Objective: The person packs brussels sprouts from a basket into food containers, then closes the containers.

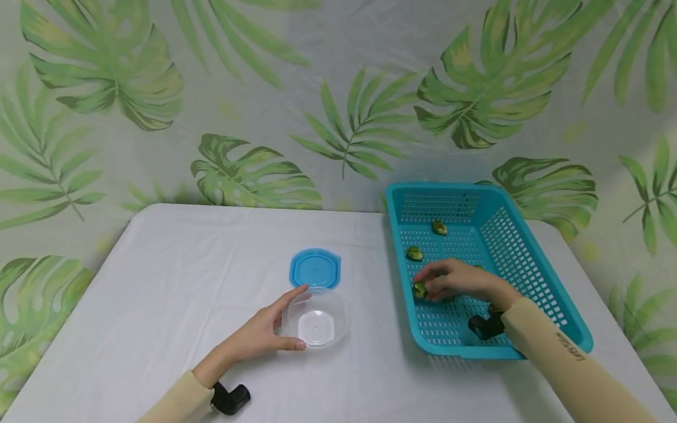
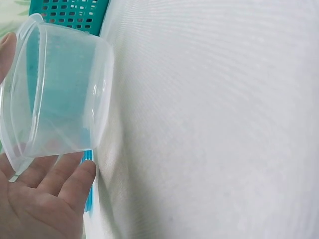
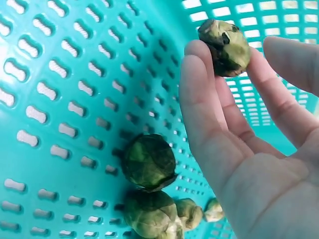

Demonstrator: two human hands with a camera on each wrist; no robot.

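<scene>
My left hand (image 1: 258, 329) holds a clear plastic container (image 1: 318, 324) from its left side. In the left wrist view the thumb is at the container's rim and the other fingers lie along the opposite side of its wall (image 2: 65, 89). Inside the turquoise basket (image 1: 424, 336), my right hand (image 1: 459, 280) holds a Brussels sprout (image 3: 227, 50) at its fingertips. More sprouts lie on the basket floor, among them a dark green sprout (image 3: 149, 162) below the hand in the right wrist view. Two others, a nearer sprout (image 1: 414, 253) and a farther sprout (image 1: 439, 228), sit toward the back.
A blue lid (image 1: 315, 268) lies on the white tablecloth (image 1: 221, 241) just behind the container. The basket stands at the table's right side with raised, perforated walls. A leaf-patterned curtain (image 1: 352, 51) hangs behind the table.
</scene>
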